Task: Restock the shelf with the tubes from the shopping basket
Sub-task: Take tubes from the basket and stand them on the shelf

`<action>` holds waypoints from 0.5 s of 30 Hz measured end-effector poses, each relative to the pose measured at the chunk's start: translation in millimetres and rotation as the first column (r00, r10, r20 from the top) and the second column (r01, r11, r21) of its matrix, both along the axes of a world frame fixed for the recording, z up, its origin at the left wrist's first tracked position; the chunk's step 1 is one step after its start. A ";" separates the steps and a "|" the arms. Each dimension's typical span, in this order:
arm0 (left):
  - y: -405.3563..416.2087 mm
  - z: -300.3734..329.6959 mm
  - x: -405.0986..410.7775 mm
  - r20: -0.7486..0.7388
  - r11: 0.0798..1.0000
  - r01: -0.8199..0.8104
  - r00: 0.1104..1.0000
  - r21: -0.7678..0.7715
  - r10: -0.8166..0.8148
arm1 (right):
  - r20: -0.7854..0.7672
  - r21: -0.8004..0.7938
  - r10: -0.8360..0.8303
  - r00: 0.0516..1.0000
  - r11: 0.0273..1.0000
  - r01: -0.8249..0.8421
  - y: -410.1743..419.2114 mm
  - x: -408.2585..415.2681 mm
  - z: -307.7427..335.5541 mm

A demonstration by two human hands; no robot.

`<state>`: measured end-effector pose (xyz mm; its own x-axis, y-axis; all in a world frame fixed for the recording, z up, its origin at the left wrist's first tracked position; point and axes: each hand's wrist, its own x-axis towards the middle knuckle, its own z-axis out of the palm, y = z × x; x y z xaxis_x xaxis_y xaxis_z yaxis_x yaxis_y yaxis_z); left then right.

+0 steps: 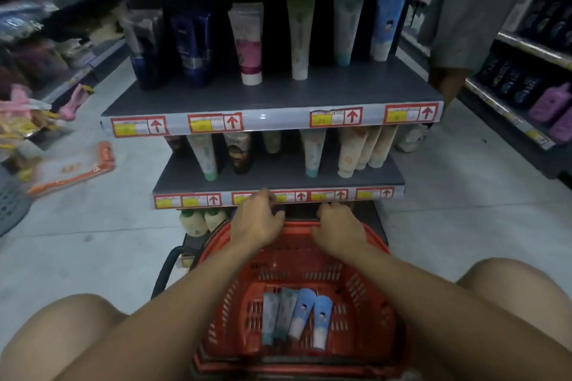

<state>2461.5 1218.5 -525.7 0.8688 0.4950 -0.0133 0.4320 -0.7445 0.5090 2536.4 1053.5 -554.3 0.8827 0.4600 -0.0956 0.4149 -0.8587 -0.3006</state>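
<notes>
We see our two forearms bare, with no sleeve on them. Our left hand and right hand wear no glove, ring or watch. Both knees are bare too.

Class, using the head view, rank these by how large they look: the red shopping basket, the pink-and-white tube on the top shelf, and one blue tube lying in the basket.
1. Red shopping basket, clearly largest.
2. and 3. Pink-and-white tube and blue tube look alike; differing camera distance leaves their order unsure.
</notes>
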 end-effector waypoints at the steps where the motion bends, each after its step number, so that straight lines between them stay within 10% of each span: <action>1: 0.5 -12.8 -1.0 -0.028 1.000 0.001 1.000 -0.017 -0.002 | -0.032 -0.021 0.001 1.000 1.000 -0.002 -1.8 -0.3 -12.4; 15: 11.2 -194.7 -15.6 -0.430 0.963 -0.124 0.903 -0.239 0.010 | -0.462 -0.262 -0.173 0.870 0.964 0.053 -24.5 -10.7 -190.3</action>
